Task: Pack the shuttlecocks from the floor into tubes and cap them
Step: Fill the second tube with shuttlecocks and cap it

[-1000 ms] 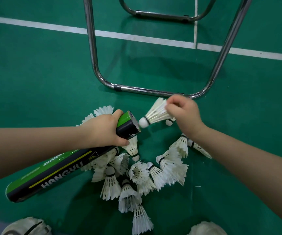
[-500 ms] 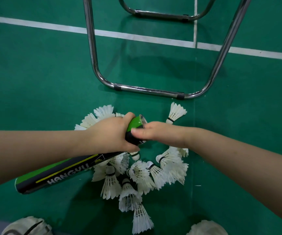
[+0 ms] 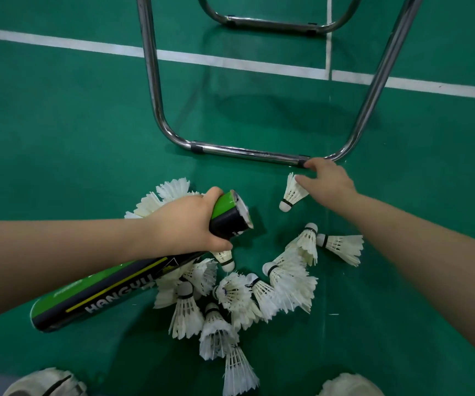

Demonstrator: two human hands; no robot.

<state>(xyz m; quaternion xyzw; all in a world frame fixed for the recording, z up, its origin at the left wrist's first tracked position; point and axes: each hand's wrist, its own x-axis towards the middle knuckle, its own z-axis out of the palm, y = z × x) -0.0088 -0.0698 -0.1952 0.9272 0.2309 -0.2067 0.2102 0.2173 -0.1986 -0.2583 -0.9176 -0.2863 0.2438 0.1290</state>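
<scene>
My left hand (image 3: 184,224) grips a green and black shuttlecock tube (image 3: 110,292) near its open end, which points up and right above the floor. My right hand (image 3: 327,184) reaches forward with spread fingers and touches the feathers of a lone white shuttlecock (image 3: 290,192) lying on the green floor. Several more white shuttlecocks form a pile (image 3: 236,292) below the tube and between my arms; two others (image 3: 339,247) lie to the right of it.
A chrome tubular chair frame (image 3: 247,152) rests on the floor just beyond my right hand. White court lines (image 3: 230,62) cross the green floor further off. The tips of my shoes (image 3: 44,384) show at the bottom edge.
My right hand put a shuttlecock into the tube's mouth, then left the tube and moved up and right to the lone shuttlecock. The tube has tilted a little.
</scene>
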